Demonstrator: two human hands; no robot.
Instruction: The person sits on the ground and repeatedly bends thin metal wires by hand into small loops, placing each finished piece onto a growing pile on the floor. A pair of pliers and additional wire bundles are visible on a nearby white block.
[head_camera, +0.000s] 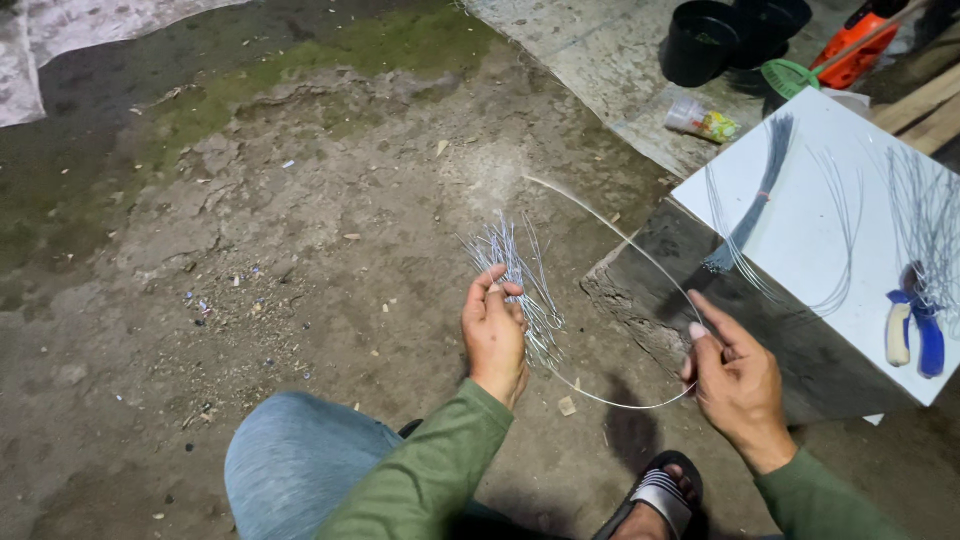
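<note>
While the left hand (494, 335) is closed in a fist around a bundle of short wires (515, 275), keeping their free ends fanned upward and away from the body, the right hand (738, 385) pinches one long wire (620, 240) between thumb and fingers. That wire arcs between both hands, apparently held taut to control its spring. To the right, a white board (815, 235) serves as tabletop, carrying more wire lengths (745, 215) and blue-handled pliers (915, 330) within reach. Far right stand black pots (715, 40). Bare ground (250, 250) lies beneath.
</note>
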